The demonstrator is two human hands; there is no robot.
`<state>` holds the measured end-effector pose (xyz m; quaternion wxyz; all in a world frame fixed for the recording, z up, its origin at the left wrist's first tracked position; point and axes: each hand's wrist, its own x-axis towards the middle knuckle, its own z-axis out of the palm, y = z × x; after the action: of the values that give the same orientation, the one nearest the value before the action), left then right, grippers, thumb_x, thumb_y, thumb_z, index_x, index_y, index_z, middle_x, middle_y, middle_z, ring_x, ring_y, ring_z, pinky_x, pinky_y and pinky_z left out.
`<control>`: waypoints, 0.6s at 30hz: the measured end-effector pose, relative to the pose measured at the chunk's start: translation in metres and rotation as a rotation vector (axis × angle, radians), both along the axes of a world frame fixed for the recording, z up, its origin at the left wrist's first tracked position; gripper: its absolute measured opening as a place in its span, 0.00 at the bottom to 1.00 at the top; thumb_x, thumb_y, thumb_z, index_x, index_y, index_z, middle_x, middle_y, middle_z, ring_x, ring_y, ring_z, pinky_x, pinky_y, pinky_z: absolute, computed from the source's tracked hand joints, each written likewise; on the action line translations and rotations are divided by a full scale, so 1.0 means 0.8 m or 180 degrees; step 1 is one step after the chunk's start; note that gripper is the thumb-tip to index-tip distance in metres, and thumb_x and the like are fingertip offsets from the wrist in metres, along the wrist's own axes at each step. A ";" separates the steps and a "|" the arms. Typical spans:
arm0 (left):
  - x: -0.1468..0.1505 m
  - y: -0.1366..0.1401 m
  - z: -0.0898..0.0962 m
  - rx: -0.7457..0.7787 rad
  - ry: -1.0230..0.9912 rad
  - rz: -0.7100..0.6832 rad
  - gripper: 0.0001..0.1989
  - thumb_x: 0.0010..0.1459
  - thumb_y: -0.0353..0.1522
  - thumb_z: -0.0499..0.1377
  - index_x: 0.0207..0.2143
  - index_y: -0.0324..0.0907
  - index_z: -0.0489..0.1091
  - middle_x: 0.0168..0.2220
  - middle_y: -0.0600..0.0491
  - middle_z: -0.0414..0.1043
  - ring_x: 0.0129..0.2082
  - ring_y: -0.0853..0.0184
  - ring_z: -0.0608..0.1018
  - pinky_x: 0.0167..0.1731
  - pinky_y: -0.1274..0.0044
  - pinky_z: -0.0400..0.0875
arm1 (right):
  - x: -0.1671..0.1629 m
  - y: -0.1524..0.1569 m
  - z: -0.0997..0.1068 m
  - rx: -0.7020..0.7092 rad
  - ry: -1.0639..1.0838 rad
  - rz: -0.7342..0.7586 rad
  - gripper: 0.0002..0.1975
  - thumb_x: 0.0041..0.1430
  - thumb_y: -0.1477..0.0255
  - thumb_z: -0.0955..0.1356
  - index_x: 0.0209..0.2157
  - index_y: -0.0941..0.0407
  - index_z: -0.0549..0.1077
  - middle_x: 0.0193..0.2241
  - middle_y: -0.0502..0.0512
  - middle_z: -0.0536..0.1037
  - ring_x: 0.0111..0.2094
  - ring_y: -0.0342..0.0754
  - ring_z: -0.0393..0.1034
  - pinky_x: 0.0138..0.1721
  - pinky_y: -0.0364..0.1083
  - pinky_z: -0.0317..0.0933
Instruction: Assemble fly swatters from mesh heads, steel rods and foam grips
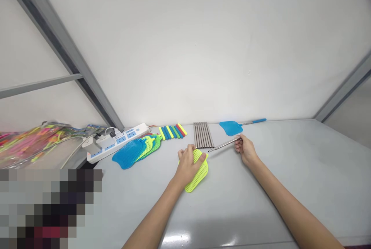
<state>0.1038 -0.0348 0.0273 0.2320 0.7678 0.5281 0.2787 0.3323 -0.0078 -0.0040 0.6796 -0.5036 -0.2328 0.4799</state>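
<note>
My left hand point(189, 166) is closed on a yellow-green fly swatter head point(198, 177), a perforated paddle held just over the grey table. Its short neck points right, toward a thin metal rod point(223, 145). The rod's far end is pinched in the fingers of my right hand point(245, 149); its near end sits close to the neck, and I cannot tell whether they touch. Behind lies a row of several metal rods point(203, 135). To the right of that row rests a whole blue fly swatter point(231, 127) with a metal shaft and blue grip.
Fanned swatter heads point(130, 154) in blue, yellow and green lie at the left. Several coloured handle grips point(173, 132) are lined up at the back. A white power strip point(116, 144) with plugs stands by the left edge, near plastic-wrapped colourful items point(43, 140). A white wall closes the back.
</note>
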 end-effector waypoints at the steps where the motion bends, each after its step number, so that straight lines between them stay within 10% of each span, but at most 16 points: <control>1: 0.000 0.000 0.000 -0.0017 0.0001 0.0005 0.16 0.53 0.47 0.43 0.33 0.45 0.54 0.32 0.53 0.61 0.36 0.63 0.61 0.39 0.70 0.53 | 0.000 0.000 0.000 -0.0006 -0.0019 0.0003 0.09 0.49 0.67 0.61 0.22 0.58 0.63 0.12 0.46 0.62 0.12 0.36 0.53 0.10 0.37 0.46; 18: 0.000 0.000 0.000 -0.0111 -0.0022 -0.0009 0.15 0.54 0.45 0.41 0.33 0.45 0.54 0.31 0.54 0.62 0.34 0.64 0.60 0.40 0.70 0.54 | -0.001 0.001 -0.002 -0.0047 -0.0189 0.0085 0.10 0.49 0.65 0.61 0.22 0.58 0.64 0.12 0.48 0.65 0.11 0.37 0.54 0.10 0.37 0.46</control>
<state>0.1038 -0.0346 0.0272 0.2475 0.7635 0.5310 0.2718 0.3318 -0.0071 -0.0059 0.6622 -0.5195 -0.2560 0.4755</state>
